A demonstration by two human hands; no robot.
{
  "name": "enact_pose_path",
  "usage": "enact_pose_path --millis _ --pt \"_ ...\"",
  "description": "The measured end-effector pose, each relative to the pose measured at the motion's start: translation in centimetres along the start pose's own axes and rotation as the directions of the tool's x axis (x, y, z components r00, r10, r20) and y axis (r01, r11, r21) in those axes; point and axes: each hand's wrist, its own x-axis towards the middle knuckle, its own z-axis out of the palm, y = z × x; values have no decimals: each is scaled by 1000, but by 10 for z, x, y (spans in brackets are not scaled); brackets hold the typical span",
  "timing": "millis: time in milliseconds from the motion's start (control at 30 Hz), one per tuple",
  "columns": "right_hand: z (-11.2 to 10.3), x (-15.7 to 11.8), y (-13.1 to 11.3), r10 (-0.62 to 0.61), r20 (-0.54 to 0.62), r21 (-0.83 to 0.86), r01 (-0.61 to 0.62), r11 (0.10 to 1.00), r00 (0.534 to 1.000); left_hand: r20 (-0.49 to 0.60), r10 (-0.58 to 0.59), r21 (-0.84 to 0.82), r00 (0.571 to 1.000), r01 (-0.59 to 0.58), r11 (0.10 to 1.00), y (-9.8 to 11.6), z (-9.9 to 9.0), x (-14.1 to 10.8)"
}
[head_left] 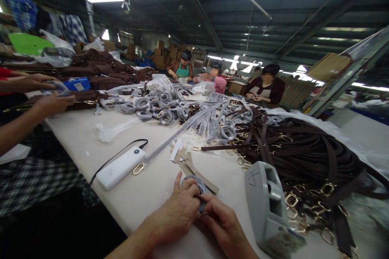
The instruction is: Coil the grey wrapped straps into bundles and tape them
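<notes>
At the near side of the table, my left hand (pixel 178 208) is closed over a coiled strap (pixel 199 184) in greyish plastic film, with the thumb sticking up. My right hand (pixel 225 224) pinches the coil's near right side, its fingertips touching those of the left. Between the fingers, part of the coil is hidden. Just beyond lie beige and white paper strips (pixel 197 172). A grey tape dispenser (pixel 258 198) stands to the right of my hands. One film-wrapped strap (pixel 179 131) stretches across the table, ending in a gold clasp (pixel 138 168).
A white power bank (pixel 120 168) with a black cord lies left. Coiled wrapped straps (pixel 158 105) are heaped farther back. Dark brown straps (pixel 304 145) with gold clasps pile up on the right. A co-worker's hands (pixel 57 99) hold another coil at left; several people sit beyond.
</notes>
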Motion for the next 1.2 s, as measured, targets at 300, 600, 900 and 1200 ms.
enact_pose_path --millis 300,600,900,1200 --pt "9 -1 11 142 -92 289 -110 951 986 -32 23 22 999 -22 1000 -1 2 -7" --pt "18 -1 17 278 -121 444 -198 874 953 -92 -78 -108 993 68 992 -5 17 -6" --pt "17 3 11 382 -108 533 -271 801 918 -45 -249 -293 967 226 929 9 3 0" --pt "3 16 -5 146 -142 113 -130 985 979 9 -274 -304 962 264 915 6 2 5"
